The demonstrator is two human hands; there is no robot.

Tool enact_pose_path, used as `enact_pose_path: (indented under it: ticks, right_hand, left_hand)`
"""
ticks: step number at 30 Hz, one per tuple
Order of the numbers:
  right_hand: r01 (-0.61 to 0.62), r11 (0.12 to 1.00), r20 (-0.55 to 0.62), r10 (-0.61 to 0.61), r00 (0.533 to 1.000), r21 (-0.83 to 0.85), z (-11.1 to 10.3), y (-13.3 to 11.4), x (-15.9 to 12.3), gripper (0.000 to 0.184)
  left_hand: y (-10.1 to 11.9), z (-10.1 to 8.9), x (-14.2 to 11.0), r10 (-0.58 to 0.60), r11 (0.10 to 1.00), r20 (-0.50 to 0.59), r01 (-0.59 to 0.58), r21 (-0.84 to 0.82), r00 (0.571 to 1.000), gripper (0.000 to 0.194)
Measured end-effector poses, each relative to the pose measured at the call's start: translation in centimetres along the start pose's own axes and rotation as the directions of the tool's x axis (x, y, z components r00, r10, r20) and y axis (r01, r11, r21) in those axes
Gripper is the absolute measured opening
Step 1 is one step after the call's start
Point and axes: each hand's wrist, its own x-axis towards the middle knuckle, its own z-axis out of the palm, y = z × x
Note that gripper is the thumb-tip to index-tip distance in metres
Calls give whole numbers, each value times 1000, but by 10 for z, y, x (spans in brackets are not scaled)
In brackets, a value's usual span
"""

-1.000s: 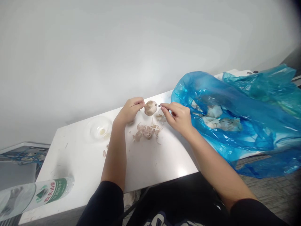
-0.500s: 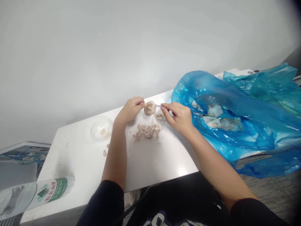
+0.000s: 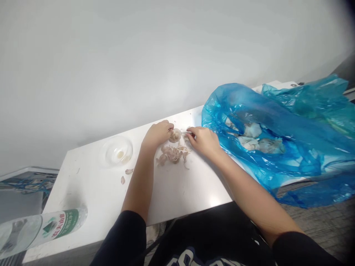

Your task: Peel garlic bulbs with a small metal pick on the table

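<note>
Over the white table, my left hand (image 3: 159, 133) grips a garlic bulb (image 3: 175, 135) by its left side. My right hand (image 3: 204, 139) pinches thin metal tweezers (image 3: 186, 132), whose tips point left and reach the bulb's right side. Most of the tweezers is hidden by the fingers. A loose pile of dry garlic skins (image 3: 173, 154) lies just below the bulb. Left of my left forearm, a clear bowl (image 3: 107, 157) contains a small pale piece, perhaps a clove.
A blue plastic bag (image 3: 238, 96) lies open on the right, with several pale bulbs (image 3: 253, 130) inside. At the lower left, a large clear water bottle (image 3: 59, 223) overlaps the table's edge. A couple of skin scraps (image 3: 122, 180) lie near the bowl. A wall rises behind the table (image 3: 91, 192).
Both hands have come down closer to the table with the garlic bulb and tweezers. The bulb has turned, showing a different side. My left hand has shifted slightly right.
</note>
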Motion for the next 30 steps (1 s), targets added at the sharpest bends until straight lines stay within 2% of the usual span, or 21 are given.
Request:
enact_pose_path:
  ticks: [10,19,30]
  right_hand:
    - [-3,1000,41,3,999,-14,7,-2,2,30]
    - [68,997,-6,-68,998,36,11,-2,1,31]
    - [139,985,-55,-134,990,101,21,-7,3,34]
  left_hand:
    - [-3,1,-2,19,999,-18,-20,-47,1000,20]
    - [-11,0,-1,7,988,-45,-14,-154,999,14]
    - [-15,1,0,-4,981,-42,-4,-195,999,13]
